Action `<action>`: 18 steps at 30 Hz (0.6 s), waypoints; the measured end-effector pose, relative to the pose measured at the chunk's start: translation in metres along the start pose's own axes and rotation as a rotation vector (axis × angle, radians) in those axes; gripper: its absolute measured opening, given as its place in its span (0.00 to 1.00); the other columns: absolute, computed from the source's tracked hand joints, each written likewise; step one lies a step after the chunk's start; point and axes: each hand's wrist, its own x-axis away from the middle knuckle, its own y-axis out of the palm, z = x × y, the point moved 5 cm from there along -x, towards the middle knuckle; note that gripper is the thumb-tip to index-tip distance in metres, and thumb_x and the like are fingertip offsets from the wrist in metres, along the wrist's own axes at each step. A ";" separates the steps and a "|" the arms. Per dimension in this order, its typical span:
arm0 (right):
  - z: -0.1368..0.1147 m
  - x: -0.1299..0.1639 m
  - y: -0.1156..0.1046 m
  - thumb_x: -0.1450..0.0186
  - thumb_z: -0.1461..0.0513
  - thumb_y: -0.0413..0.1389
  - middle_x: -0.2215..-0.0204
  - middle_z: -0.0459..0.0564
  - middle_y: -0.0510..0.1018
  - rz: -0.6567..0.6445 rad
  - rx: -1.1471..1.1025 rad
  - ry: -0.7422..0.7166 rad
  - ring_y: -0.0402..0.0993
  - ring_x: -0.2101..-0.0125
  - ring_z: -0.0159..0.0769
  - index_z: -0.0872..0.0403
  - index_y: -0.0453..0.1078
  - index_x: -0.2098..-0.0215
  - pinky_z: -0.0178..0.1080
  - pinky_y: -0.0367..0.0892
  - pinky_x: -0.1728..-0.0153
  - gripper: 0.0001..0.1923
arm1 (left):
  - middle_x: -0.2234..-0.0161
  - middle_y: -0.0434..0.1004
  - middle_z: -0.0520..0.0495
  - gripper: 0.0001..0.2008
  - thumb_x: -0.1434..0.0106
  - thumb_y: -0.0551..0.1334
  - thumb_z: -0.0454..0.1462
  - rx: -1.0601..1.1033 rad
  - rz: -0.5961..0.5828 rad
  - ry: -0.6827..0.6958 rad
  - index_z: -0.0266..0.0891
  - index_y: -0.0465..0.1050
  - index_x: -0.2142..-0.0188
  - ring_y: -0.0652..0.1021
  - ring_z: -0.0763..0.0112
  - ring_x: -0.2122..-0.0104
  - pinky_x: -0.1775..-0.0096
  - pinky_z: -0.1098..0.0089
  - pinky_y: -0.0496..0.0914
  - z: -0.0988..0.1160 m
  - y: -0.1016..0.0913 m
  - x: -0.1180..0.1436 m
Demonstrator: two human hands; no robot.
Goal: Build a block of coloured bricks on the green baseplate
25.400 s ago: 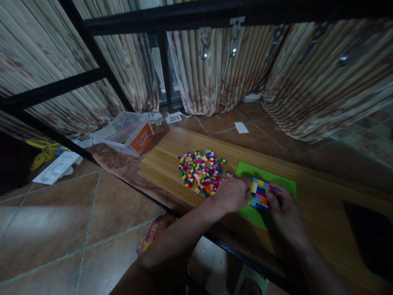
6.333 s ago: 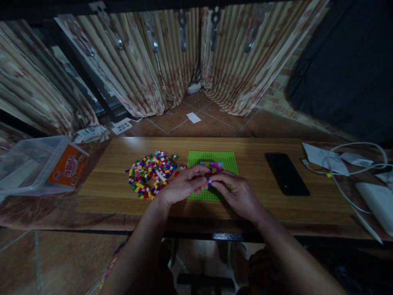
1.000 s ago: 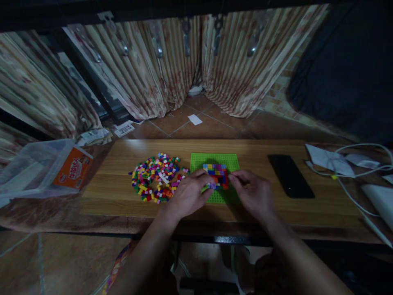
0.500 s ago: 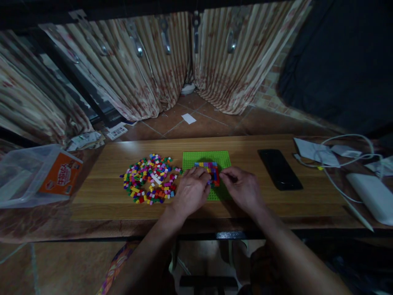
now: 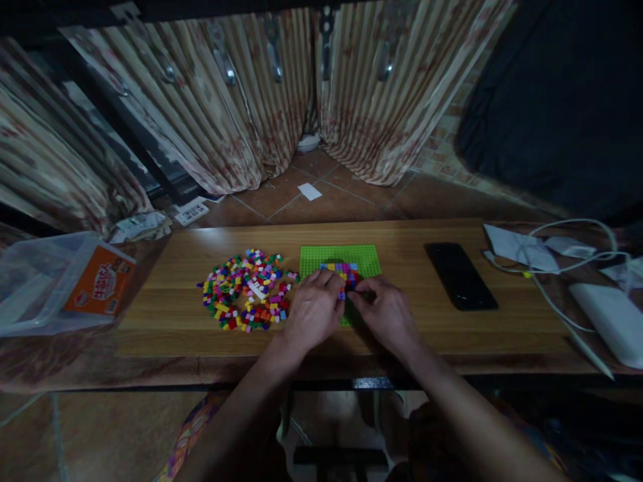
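Small colourful toy building bricks (image 5: 346, 268) form a low block on a green studded baseplate (image 5: 336, 253). My left hand (image 5: 316, 304) lies over the plate's left part, its fingers curled together against the left side of the block. From the right, my right hand (image 5: 384, 308) reaches in with thumb and forefinger pinched at the block's lower right edge. Whatever sits between the fingertips of either hand is too small or hidden to make out. Left of the plate, a loose pile of mixed bricks (image 5: 234, 284) spreads over the wooden board (image 5: 165, 301).
A black phone (image 5: 461, 276) lies on the board at the right. Beyond it are a white cable (image 5: 573, 269), a white box-like device (image 5: 610, 321) and papers. A clear plastic tub (image 5: 45, 288) with an orange label rests at the far left.
My right hand has moved left and slightly down, its pinched fingertips now at the brick block's lower right edge. My left hand stays nearly in place. The view has shifted slightly.
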 end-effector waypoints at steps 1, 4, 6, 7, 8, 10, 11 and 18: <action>0.000 0.000 0.001 0.39 0.58 0.56 0.69 0.49 0.75 0.004 -0.004 0.015 0.72 0.70 0.37 0.53 0.72 0.70 0.39 0.64 0.66 0.07 | 0.59 0.73 0.44 0.09 0.39 0.59 0.32 -0.001 0.000 -0.004 0.38 0.68 0.58 0.72 0.60 0.57 0.54 0.60 0.69 0.000 0.000 0.000; 0.002 -0.001 0.003 0.39 0.55 0.56 0.70 0.48 0.74 0.000 -0.024 0.066 0.69 0.74 0.35 0.53 0.71 0.71 0.38 0.62 0.69 0.09 | 0.59 0.73 0.44 0.11 0.39 0.59 0.32 0.006 -0.005 -0.018 0.38 0.67 0.56 0.72 0.60 0.57 0.53 0.60 0.69 -0.001 0.000 0.000; 0.004 -0.002 0.005 0.40 0.54 0.57 0.71 0.48 0.74 -0.008 -0.034 0.092 0.68 0.75 0.35 0.53 0.70 0.72 0.38 0.61 0.71 0.11 | 0.58 0.73 0.44 0.12 0.39 0.59 0.32 0.009 -0.010 -0.028 0.38 0.66 0.55 0.72 0.59 0.56 0.52 0.60 0.69 -0.001 0.000 0.000; 0.004 -0.002 0.006 0.40 0.53 0.57 0.72 0.47 0.73 -0.007 -0.035 0.101 0.68 0.74 0.35 0.53 0.69 0.72 0.38 0.60 0.71 0.11 | 0.58 0.73 0.44 0.13 0.39 0.59 0.32 0.008 -0.011 -0.031 0.38 0.66 0.54 0.72 0.59 0.56 0.52 0.60 0.69 -0.001 0.000 0.000; 0.005 -0.003 0.007 0.41 0.53 0.57 0.72 0.47 0.73 -0.005 -0.035 0.106 0.68 0.74 0.35 0.53 0.69 0.73 0.38 0.60 0.71 0.12 | 0.58 0.73 0.44 0.13 0.39 0.59 0.32 0.008 -0.010 -0.032 0.38 0.66 0.54 0.72 0.59 0.56 0.52 0.60 0.69 -0.001 0.001 0.000; 0.005 -0.003 0.008 0.41 0.52 0.57 0.73 0.47 0.73 -0.003 -0.033 0.114 0.69 0.74 0.36 0.52 0.68 0.74 0.38 0.60 0.70 0.13 | 0.57 0.73 0.44 0.14 0.40 0.59 0.31 0.009 0.000 -0.034 0.37 0.65 0.53 0.72 0.59 0.56 0.52 0.60 0.69 -0.002 0.001 0.001; 0.005 -0.004 0.008 0.42 0.52 0.57 0.73 0.46 0.73 -0.007 -0.032 0.119 0.69 0.73 0.36 0.52 0.67 0.74 0.38 0.60 0.70 0.13 | 0.57 0.73 0.44 0.14 0.40 0.59 0.31 0.011 0.005 -0.034 0.37 0.65 0.53 0.73 0.59 0.55 0.52 0.60 0.69 -0.002 0.000 0.001; 0.005 -0.005 0.009 0.43 0.51 0.58 0.74 0.46 0.74 -0.037 -0.024 0.148 0.69 0.73 0.36 0.52 0.66 0.73 0.38 0.59 0.70 0.13 | 0.56 0.73 0.43 0.17 0.40 0.59 0.30 0.044 0.013 -0.035 0.37 0.65 0.51 0.72 0.59 0.54 0.51 0.60 0.69 -0.001 0.001 0.001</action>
